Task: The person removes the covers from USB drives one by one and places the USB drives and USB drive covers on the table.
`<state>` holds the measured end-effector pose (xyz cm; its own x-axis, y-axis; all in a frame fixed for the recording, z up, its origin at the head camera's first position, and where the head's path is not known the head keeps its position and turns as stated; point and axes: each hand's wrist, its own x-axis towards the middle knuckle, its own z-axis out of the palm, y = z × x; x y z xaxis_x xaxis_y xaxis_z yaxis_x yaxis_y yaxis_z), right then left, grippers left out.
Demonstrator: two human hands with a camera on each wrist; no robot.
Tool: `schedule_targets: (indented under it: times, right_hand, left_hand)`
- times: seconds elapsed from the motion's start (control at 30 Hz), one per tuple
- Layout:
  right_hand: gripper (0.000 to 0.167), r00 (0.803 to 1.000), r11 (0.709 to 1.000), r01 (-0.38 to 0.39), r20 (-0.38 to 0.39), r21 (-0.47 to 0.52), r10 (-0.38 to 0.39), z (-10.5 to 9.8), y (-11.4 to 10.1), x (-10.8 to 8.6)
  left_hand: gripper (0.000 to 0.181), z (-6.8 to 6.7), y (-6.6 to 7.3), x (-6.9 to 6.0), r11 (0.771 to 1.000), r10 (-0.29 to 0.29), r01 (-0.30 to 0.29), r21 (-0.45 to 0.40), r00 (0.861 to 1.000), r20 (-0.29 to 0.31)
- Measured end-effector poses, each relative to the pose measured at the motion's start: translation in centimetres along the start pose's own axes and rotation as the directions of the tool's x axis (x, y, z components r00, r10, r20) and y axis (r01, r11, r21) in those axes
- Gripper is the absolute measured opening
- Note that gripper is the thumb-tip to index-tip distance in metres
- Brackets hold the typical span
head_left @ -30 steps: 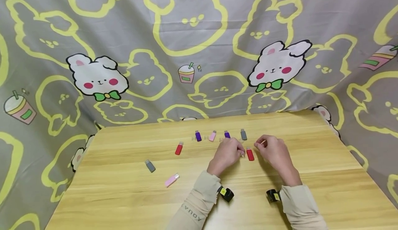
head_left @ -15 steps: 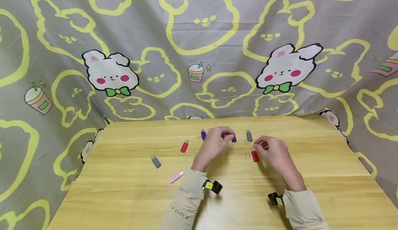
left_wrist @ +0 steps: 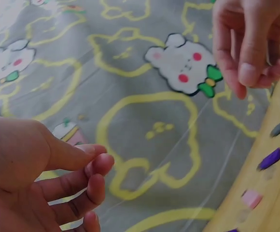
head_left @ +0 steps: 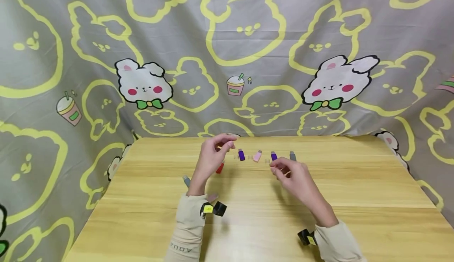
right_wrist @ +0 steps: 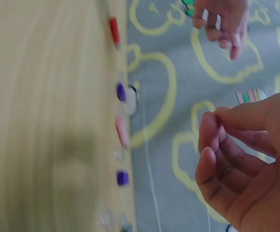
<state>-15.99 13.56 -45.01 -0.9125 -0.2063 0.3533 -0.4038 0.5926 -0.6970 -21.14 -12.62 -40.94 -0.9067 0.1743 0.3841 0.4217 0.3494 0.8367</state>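
From above, the head view looks forward and down across the table (head_left: 255, 222) to the curtain (head_left: 262, 71), while the wrist views (both tilted) peer close past the left hand (left_wrist: 34, 162) and right hand (right_wrist: 260, 174), sharing curtain and table.

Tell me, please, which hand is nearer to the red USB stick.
Left: the left hand hovers near the red USB stick; the right hand is well to its right.

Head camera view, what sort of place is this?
Perhaps a makeshift indoor work corner: a cartoon-patterned cloth hangs like a backdrop behind a wood-grain table, and small pieces that look like USB sticks lie spread on it.
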Motion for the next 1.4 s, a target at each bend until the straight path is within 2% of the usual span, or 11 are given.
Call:
schedule_targets:
  times: [0.1, 0.17, 0.27, 0.37, 0.6, 0.77, 0.9, 1.03, 1.13, 1.27, 1.4]
  right_hand:
    - [0.011, 0.998, 1.000, 0.027, 0.058, 0.016, -0.027, 1.9, -0.6, 0.3]
    - [0.014, 0.991, 0.999, 0.029, 0.132, 0.032, -0.033, 3.4, -1.1, 0.4]
    - [0.020, 0.969, 0.997, 0.061, 0.237, 0.054, -0.072, 5.8, -1.8, 0.5]
    - [0.022, 0.939, 0.990, 0.126, 0.316, 0.059, -0.138, 8.1, -2.6, 0.6]
    - [0.023, 0.866, 0.969, 0.247, 0.453, -0.016, -0.214, 11.8, -4.8, 1.4]
    - [0.019, 0.832, 0.949, 0.313, 0.489, -0.026, -0.261, 13.6, -5.9, 2.0]
    - [0.012, 0.809, 0.923, 0.385, 0.489, -0.023, -0.325, 14.6, -6.1, 2.2]
    - [0.012, 0.794, 0.897, 0.440, 0.481, -0.034, -0.371, 15.0, -6.4, 2.4]
    - [0.013, 0.792, 0.908, 0.418, 0.505, -0.037, -0.344, 14.8, -6.7, 2.4]
    - [0.015, 0.787, 0.937, 0.347, 0.554, -0.036, -0.271, 13.8, -6.9, 2.2]
    - [0.014, 0.785, 0.960, 0.279, 0.577, -0.007, -0.224, 12.7, -6.6, 2.0]
  left_hand:
    - [0.016, -1.6, -0.2, -0.2, 0.998, -0.029, 0.027, -0.050, 0.999, -0.035]
    - [0.016, -2.7, -0.2, -0.4, 0.993, -0.052, 0.043, -0.111, 0.996, -0.077]
    - [0.017, -4.4, -0.3, -0.7, 0.977, -0.078, 0.045, -0.210, 0.985, -0.152]
    - [0.019, -5.4, -0.3, -0.8, 0.966, -0.093, 0.041, -0.255, 0.976, -0.196]
    - [0.022, -5.8, -0.3, -0.9, 0.957, -0.125, 0.064, -0.282, 0.971, -0.205]
    - [0.021, -5.7, 0.0, -0.9, 0.957, -0.119, 0.057, -0.283, 0.971, -0.208]
    - [0.020, -5.6, 0.3, -0.8, 0.961, -0.095, 0.039, -0.274, 0.977, -0.193]
    - [0.018, -5.5, 0.2, -0.7, 0.966, -0.073, 0.025, -0.259, 0.982, -0.177]
    - [0.017, -5.4, 0.1, -0.6, 0.967, -0.060, 0.016, -0.254, 0.984, -0.166]
    - [0.016, -5.0, 0.2, -0.5, 0.966, -0.047, 0.007, -0.260, 0.988, -0.149]
    - [0.016, -4.7, 0.3, -0.4, 0.965, -0.063, 0.025, -0.262, 0.988, -0.139]
